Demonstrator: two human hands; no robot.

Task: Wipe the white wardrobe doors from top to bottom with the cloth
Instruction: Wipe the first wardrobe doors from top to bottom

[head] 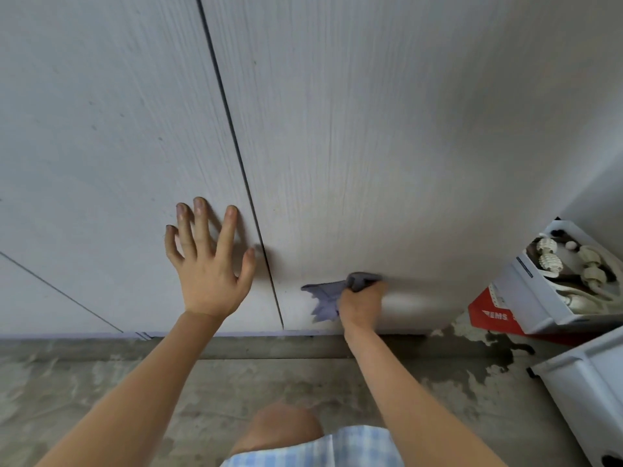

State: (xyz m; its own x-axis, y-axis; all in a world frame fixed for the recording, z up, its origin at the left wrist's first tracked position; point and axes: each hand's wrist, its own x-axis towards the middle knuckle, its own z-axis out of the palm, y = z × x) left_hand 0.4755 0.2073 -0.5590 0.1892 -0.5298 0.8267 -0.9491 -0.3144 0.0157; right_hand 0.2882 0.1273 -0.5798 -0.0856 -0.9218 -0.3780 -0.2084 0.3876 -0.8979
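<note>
Your right hand (362,303) has its fingers curled tight round a bunched grey-blue cloth (332,294) and presses it against the right-hand white wood-grain wardrobe door (371,146), low down, just above the door's bottom edge and the grey patchy concrete floor (135,382). A loose tail of the cloth trails out to the left of your fist, toward the dark vertical gap (242,170) between the two doors. Your left hand (209,264) lies flat on the left-hand white door (101,129), fingers straight and spread, holding nothing, its thumb just beside that gap; it looks to be only a brace. What matters now is that the cloth sits in your right hand at the foot of the right door, so almost no door remains below it, while the strip to its right, toward the white plastic box (539,308) of pale rollers and the red carton (495,315) beneath it, lies on the far side from your left hand. By my reckoning, the right hand is the one placed to finish that lower strip.
</note>
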